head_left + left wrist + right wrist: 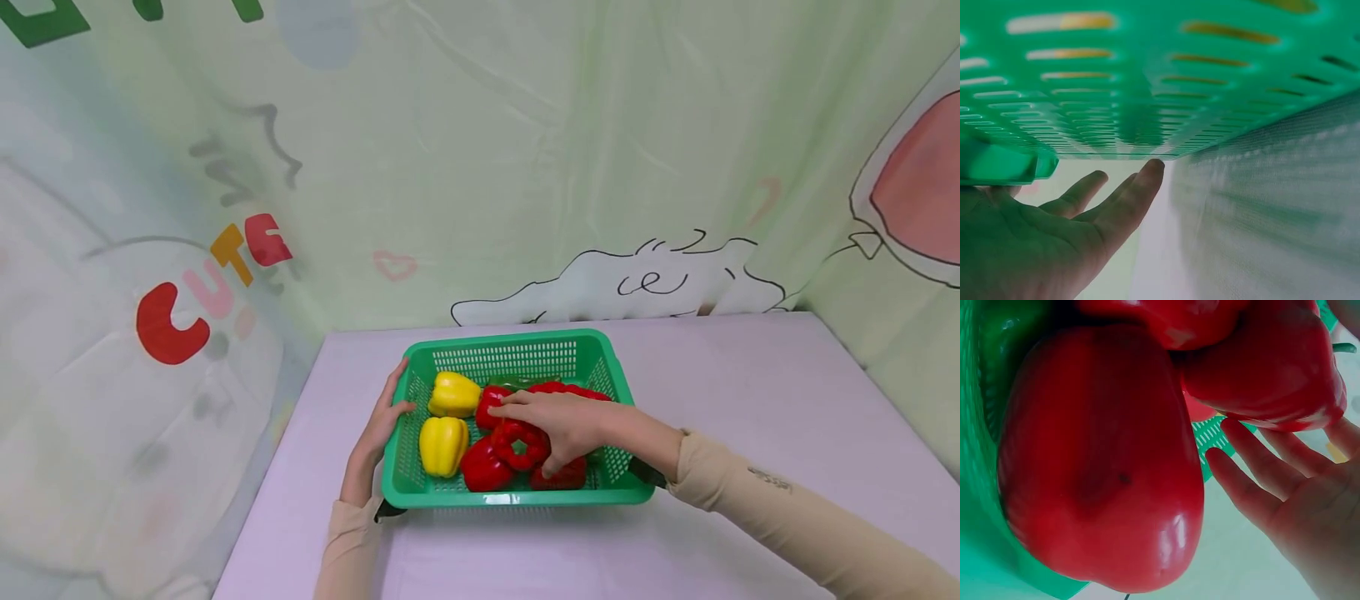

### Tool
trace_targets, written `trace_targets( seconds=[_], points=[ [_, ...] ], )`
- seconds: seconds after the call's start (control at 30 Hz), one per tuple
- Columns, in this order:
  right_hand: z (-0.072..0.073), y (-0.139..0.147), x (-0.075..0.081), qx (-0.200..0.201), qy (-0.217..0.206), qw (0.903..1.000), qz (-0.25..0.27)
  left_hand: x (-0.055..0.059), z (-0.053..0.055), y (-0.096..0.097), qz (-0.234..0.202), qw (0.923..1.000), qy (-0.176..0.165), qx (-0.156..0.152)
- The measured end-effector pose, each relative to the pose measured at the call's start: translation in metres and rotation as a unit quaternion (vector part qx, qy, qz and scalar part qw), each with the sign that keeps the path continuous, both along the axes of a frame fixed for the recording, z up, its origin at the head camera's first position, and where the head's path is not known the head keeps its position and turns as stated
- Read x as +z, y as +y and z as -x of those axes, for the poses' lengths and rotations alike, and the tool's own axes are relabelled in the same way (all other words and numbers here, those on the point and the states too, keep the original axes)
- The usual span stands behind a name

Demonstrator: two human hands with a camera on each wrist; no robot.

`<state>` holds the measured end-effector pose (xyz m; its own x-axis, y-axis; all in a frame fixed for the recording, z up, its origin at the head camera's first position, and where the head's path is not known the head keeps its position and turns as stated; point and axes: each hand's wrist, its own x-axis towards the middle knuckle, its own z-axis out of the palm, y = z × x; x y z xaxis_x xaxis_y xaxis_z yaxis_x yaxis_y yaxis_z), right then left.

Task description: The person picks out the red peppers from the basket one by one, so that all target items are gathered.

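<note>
A green plastic basket [517, 500] holds several red bell peppers and two yellow ones. My left hand [381, 421] holds its left side, thumb over the rim and the other fingers along the outer wall. In the left wrist view, that hand's fingers [1129, 209] extend beside the slotted wall. Inside the basket, my right hand [566, 425] spreads over a red bell pepper [504, 440], fingers on the far side and thumb toward the near side. From the right wrist, the fairly straight fingers [1257, 465] reach right to the edge of a red pepper [1266, 369].
Two yellow bell peppers [443, 446] sit on the left inside the basket. Another red pepper [1104, 462] looms close to the right wrist camera. Something green [513, 382] lies at the back. A pale table [750, 400] carries the basket, with a printed curtain [480, 167] behind.
</note>
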<state>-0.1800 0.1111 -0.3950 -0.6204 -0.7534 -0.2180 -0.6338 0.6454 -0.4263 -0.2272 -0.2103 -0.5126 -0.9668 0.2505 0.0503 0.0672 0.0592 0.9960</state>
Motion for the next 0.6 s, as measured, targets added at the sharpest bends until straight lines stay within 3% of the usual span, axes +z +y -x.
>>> trace_targets(
  seconds=[0.37, 0.6],
  points=[
    [0.0008, -0.0007, -0.0031, -0.009, 0.022, 0.9997, -0.001, -0.0003, -0.0022, 0.0011, -0.008, 0.9999, 0.007, -0.011],
    [0.0048, 0.0032, 0.0001, -0.033, -0.003, 0.9991, 0.027, 0.0, -0.0025, -0.0006, -0.009, 0.9999, 0.005, -0.01]
  ],
)
